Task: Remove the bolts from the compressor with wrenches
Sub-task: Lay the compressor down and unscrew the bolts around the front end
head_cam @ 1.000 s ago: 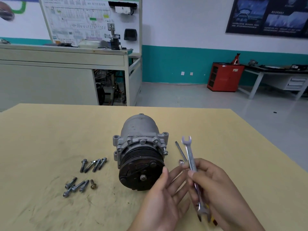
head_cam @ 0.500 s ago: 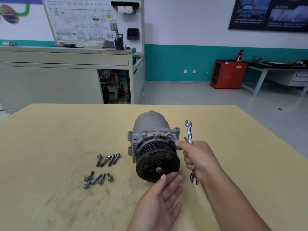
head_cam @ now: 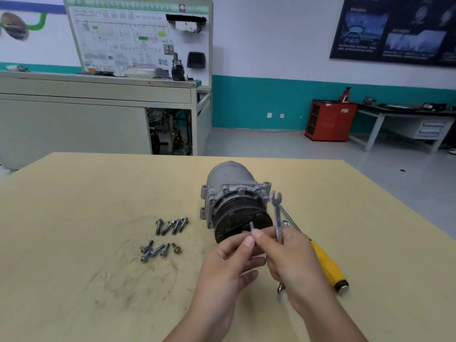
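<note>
You get bright, even light and soft shadows; wide-angle distortion bends the frame edges; your wrench [head_cam: 278,218] blurs at lower centre.

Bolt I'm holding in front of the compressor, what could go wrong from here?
1. The bolt is pinched only by fingertips where the left hand and right hand meet; it could slip and roll away across the table.
2. The right hand also grips the wrench, so the wrench's raised end might knock the compressor.
3. The screwdriver lies beside the right forearm and could get nudged.
</note>
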